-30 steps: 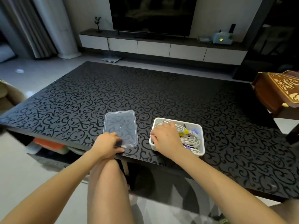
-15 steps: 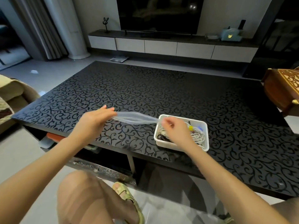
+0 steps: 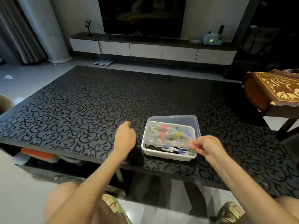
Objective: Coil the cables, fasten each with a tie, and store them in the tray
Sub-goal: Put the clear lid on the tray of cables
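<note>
A white tray (image 3: 168, 156) sits near the table's front edge. It holds several coiled white and dark cables (image 3: 169, 139), fastened with red, yellow and blue ties. A clear plastic lid (image 3: 173, 119) lies over the tray, shifted a little toward the far side. My left hand (image 3: 125, 137) hovers over the table just left of the tray, its fingers loosely curled around nothing. My right hand (image 3: 207, 146) is blurred at the tray's right front corner. Its fingers are loosely bent, and I see nothing between them.
The black patterned table (image 3: 97, 102) stretches far and left of the tray. A carved wooden instrument (image 3: 271, 92) stands off the table's right side. Beyond are a TV cabinet (image 3: 145, 49) and a curtain. My knees and sandals show below the table's edge.
The lid was lifted from the table left of the tray, carried right by both hands, and now lies on the tray. Both hands have come off it.
</note>
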`<state>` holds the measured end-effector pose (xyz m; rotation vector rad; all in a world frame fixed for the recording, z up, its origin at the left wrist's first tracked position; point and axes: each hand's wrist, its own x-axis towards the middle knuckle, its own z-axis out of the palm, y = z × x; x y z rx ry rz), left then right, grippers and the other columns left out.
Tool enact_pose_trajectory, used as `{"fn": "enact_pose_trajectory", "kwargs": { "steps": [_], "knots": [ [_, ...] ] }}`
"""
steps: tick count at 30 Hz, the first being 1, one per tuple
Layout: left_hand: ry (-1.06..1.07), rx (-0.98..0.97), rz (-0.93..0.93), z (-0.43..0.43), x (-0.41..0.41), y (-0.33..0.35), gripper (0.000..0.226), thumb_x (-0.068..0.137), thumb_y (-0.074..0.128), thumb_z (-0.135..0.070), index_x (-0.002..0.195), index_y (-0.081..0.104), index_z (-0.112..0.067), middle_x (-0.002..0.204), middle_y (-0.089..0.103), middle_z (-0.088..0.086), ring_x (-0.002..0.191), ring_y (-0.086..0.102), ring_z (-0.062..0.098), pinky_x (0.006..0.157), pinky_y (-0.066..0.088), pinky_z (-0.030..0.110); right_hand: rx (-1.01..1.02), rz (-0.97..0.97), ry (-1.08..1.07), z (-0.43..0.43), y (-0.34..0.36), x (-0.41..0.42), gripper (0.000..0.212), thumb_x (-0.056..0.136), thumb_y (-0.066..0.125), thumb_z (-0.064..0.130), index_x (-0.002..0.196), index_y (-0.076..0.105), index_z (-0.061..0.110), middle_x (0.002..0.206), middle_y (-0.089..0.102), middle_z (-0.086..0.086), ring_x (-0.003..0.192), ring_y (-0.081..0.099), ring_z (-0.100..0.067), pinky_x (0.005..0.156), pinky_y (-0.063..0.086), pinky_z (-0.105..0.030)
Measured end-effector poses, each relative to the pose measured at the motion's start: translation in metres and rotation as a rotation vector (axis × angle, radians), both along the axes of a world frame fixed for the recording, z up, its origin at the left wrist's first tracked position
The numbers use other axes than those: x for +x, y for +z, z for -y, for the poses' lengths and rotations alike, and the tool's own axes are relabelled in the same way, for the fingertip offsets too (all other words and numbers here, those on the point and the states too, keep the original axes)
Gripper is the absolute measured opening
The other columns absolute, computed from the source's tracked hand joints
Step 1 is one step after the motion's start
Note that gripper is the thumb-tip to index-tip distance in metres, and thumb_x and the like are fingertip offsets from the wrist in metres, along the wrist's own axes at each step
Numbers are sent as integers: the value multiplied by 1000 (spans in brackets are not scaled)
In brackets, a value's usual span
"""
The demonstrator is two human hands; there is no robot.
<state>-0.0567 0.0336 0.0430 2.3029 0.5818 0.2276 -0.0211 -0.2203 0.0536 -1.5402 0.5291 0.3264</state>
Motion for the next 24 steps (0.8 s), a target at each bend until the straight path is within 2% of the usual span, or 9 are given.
{"fn": "enact_pose_trajectory", "kwargs": {
  "steps": [3, 6, 9, 11, 12, 15, 21, 23, 24],
  "knots": [
    [-40, -40, -110, 25, 12, -19, 32, 100, 38, -31, 102, 53, -3, 95, 62, 11, 88, 56, 27, 69, 37, 32, -24, -34, -38, 2, -23, -13, 16, 81, 55, -14, 67, 61, -9, 62, 65, -18, 47, 61, -19, 43, 52, -22],
    [-100, 5, -110, 33, 19, -25, 17, 97, 45, -26, 92, 53, -11, 83, 56, 2, 79, 52, 21, 65, 36, 29, -161, 13, 98, 10, -27, -16, 8, 84, 62, 0, 77, 59, -2, 69, 69, -15, 51, 65, -20, 42, 50, -23],
    [-98, 30, -97, 31, 21, -25, 10, 91, 53, -21, 84, 54, -14, 75, 55, -2, 73, 52, 17, 55, 35, 27, -709, 102, 315, 20, -22, -4, 20, 80, 66, 30, 85, 55, 15, 83, 69, -5, 66, 64, -20, 56, 48, -31],
    [-97, 49, -98, 28, 20, -25, 8, 86, 57, -19, 80, 56, -14, 73, 58, 0, 69, 53, 17, 57, 40, 28, -1062, 230, 373, 23, -20, 9, 38, 84, 58, 49, 110, 54, 22, 104, 62, -2, 90, 61, -21, 68, 45, -31],
    [-99, 58, -100, 27, 20, -25, 8, 85, 58, -19, 78, 57, -14, 72, 59, 1, 68, 54, 17, 59, 43, 29, -1083, 292, 363, 21, -19, 17, 50, 88, 53, 52, 127, 49, 21, 114, 58, -4, 100, 59, -22, 73, 44, -31],
    [-105, 88, -92, 27, 20, -28, 13, 85, 60, -17, 75, 54, -14, 69, 57, 4, 65, 50, 18, 61, 42, 29, -1028, 394, 370, 8, -25, 35, 52, 99, 39, 38, 144, 34, 14, 122, 56, -12, 106, 56, -28, 80, 45, -36],
    [-117, 14, -117, 23, 19, -39, 11, 86, 64, -21, 81, 57, -14, 69, 58, 0, 71, 54, 18, 60, 40, 25, -1169, 381, 455, -1, -57, 37, 46, 103, 27, 17, 147, 22, 5, 123, 55, -16, 98, 60, -31, 64, 38, -31],
    [-136, -90, -135, 19, 21, -39, 16, 86, 64, -18, 101, 60, -16, 71, 56, -3, 76, 58, 20, 61, 45, 24, -1153, 382, 474, 0, -58, 41, 44, 103, 28, 16, 145, 25, 4, 115, 58, -15, 90, 59, -29, 58, 35, -30],
    [-172, -173, -166, 17, 23, -37, 39, 86, 63, -14, 124, 54, -18, 74, 57, 0, 76, 61, 21, 64, 50, 28, -1149, 374, 490, 1, -58, 44, 44, 103, 28, 16, 145, 24, 5, 107, 60, -13, 81, 57, -26, 53, 33, -29]
  ]
}}
